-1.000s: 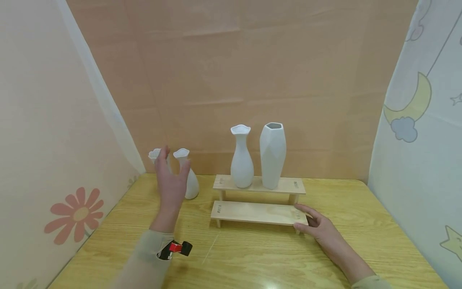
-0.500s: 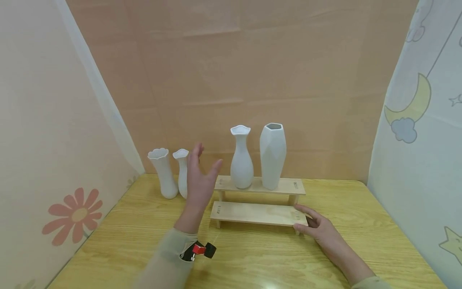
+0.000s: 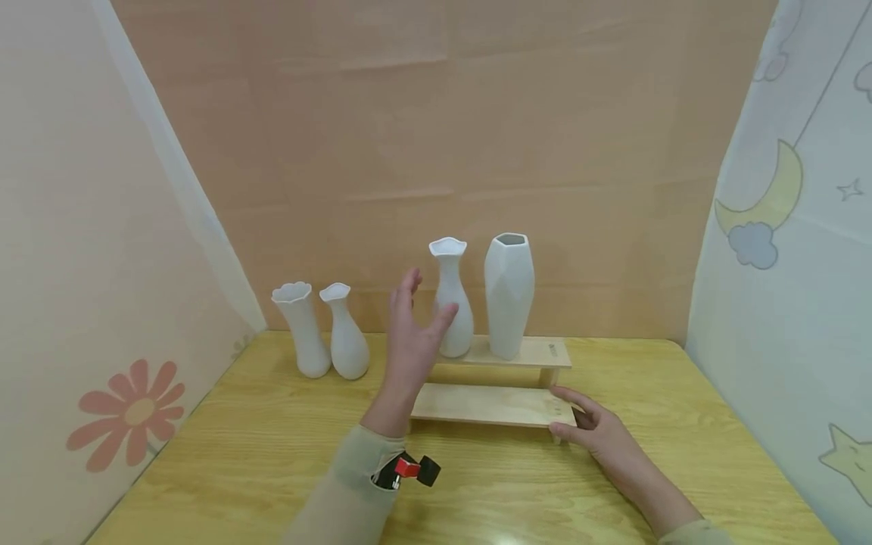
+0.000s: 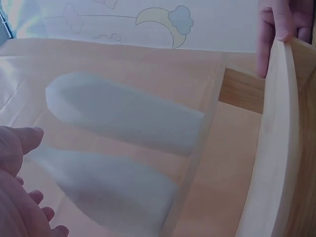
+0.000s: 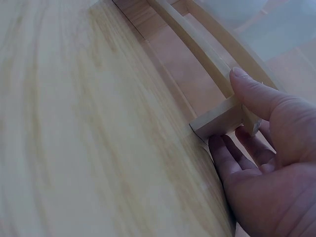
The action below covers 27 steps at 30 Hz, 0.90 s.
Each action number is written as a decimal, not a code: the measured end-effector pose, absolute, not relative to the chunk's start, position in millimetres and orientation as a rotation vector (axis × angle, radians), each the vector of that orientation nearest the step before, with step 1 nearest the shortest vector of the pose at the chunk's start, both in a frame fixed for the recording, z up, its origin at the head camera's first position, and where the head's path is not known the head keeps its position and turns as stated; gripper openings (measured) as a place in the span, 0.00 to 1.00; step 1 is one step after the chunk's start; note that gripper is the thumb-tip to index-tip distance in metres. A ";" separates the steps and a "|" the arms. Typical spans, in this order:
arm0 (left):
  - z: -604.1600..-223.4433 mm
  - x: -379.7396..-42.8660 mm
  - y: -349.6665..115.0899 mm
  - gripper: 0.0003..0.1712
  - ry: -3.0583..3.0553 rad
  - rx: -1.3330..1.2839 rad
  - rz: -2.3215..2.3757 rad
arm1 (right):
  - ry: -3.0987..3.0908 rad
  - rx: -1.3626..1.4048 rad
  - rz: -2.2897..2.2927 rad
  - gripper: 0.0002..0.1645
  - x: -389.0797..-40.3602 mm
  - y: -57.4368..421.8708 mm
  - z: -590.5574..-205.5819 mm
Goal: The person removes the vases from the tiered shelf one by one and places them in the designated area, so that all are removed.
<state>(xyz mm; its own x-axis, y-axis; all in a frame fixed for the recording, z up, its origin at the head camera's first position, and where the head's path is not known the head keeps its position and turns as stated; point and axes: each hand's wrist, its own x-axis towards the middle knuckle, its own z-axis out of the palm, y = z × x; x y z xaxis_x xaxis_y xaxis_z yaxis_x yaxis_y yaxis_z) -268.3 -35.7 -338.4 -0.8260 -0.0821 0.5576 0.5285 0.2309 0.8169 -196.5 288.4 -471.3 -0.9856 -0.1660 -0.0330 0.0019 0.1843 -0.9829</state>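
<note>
My left hand (image 3: 415, 341) is raised in front of a white wavy-rimmed vase (image 3: 463, 325) on the upper tier of a wooden stand (image 3: 490, 405). Its thumb and fingers are spread apart, and it holds nothing. In the left wrist view, this hand (image 4: 19, 182) is close to that vase's (image 4: 113, 187) narrow neck; I cannot tell whether they touch. A faceted white vase (image 3: 509, 295) stands to the right on the same tier. My right hand (image 3: 606, 435) grips the right end of the lower tier, thumb in front, as the right wrist view also shows.
Two more white vases stand on the table (image 3: 225, 462) at left: a flared one with a scalloped rim (image 3: 303, 333) and a round-bellied one (image 3: 349, 344). A peach cloth (image 3: 354, 136) hangs behind, with patterned cloths on both sides.
My left hand has moved right, from in front of the two table vases to the wavy-rimmed vase on the stand. The right hand keeps its hold. The head view has shifted slightly.
</note>
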 end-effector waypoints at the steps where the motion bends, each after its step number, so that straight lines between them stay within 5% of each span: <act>1: -338.9 -268.7 -34.3 0.48 -2.022 -0.410 -1.639 | 2.314 -0.162 -1.922 0.46 -196.6 288.0 -471.0; 27: -367.2 -293.1 -23.8 0.49 -2.193 -0.327 -1.626 | 2.310 -0.175 -1.932 0.46 -199.5 285.0 -468.0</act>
<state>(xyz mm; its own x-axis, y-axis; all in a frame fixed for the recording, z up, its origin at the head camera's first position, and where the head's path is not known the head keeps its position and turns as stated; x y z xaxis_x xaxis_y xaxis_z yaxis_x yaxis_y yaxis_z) -293.1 -23.8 -367.2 -0.8970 -0.0435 0.4399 0.4083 0.2996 0.8623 -199.5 285.0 -468.0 -0.9855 -0.1684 -0.0214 -0.0088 0.1765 -0.9843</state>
